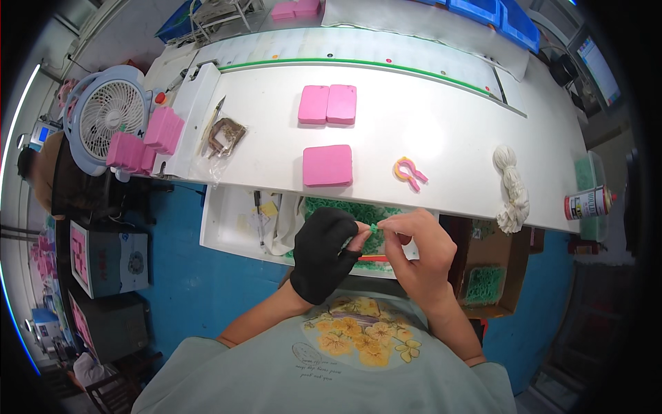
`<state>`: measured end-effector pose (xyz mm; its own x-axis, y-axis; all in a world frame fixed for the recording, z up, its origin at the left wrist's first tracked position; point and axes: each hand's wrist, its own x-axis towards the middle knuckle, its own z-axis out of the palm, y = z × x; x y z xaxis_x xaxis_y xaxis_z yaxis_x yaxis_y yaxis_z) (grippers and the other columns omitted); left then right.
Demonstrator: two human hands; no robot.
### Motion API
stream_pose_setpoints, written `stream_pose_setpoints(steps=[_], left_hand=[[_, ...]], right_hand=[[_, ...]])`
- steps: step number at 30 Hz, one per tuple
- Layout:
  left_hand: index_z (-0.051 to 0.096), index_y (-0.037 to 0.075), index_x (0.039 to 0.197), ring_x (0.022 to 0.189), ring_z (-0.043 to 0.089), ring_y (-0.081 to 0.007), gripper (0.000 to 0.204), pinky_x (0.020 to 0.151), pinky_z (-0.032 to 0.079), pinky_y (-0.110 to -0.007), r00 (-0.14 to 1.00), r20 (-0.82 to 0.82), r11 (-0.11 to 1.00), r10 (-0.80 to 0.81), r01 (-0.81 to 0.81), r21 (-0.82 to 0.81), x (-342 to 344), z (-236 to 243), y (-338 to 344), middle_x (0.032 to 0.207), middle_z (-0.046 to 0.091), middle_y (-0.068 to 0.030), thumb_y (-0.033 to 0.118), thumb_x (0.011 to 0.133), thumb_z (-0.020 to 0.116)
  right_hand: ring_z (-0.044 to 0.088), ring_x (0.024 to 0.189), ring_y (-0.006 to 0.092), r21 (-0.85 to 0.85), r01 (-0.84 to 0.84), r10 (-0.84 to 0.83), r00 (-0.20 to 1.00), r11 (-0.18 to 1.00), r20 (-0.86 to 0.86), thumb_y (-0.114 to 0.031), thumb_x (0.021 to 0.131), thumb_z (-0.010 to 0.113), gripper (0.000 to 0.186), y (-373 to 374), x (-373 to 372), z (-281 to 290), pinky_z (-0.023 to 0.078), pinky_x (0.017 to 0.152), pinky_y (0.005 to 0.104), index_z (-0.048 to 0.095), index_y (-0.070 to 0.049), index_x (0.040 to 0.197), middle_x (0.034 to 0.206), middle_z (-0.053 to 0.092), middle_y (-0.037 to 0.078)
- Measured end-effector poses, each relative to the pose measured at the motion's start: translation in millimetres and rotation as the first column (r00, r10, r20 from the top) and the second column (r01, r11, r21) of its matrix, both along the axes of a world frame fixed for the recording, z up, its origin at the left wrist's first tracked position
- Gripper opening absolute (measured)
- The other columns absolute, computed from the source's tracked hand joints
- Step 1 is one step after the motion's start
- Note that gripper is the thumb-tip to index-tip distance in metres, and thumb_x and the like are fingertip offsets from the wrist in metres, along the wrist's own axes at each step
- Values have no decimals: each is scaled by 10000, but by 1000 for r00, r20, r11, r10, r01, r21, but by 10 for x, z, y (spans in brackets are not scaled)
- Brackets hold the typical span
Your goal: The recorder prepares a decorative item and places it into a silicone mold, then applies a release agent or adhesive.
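My left hand point(324, 252), in a black glove that leaves fingertips bare, pinches a small green piece point(373, 228) between thumb and finger. My bare right hand point(422, 252) pinches the same piece from the other side. Both hands are over an open white drawer point(224, 221) at the table's front edge. Under them lies a heap of small green pieces point(331, 205) like the one I hold; their exact kind is too small to tell. An orange-red strip point(374, 258) shows between my hands.
On the white table point(262, 159) lie pink blocks point(327, 165), a pink-and-yellow clip-shaped thing point(409, 172), a white yarn hank point(509, 186) and a bagged brown item point(225, 136). A spray can point(588, 203) stands right, a fan point(110, 114) left. A cardboard box point(514, 276) sits below the table.
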<state>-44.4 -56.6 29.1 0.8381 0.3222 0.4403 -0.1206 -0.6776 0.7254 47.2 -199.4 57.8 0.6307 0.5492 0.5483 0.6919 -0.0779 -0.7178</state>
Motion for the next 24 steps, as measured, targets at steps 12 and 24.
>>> stream_pose_setpoints(steps=[12,24], left_hand=[[671,49,899,753,599,-242,108,653,490,-346,1000,-13,994,-5,4,-110,-5,7,18,837,577,-84,41,802,718],[689,52,897,751,608,-207,127,652,492,-309,1000,-1,996,-13,13,-87,20,38,-9,843,596,-74,6,789,737]], right_hand=[[573,598,129,-58,8,-19,980,998,-197,60,791,707,140,-126,32,-132,463,540,253,657,-11,902,760,598,72],[622,628,194,-112,-16,0,990,994,-140,24,788,727,173,-133,39,-155,482,538,291,689,-16,952,804,628,98]])
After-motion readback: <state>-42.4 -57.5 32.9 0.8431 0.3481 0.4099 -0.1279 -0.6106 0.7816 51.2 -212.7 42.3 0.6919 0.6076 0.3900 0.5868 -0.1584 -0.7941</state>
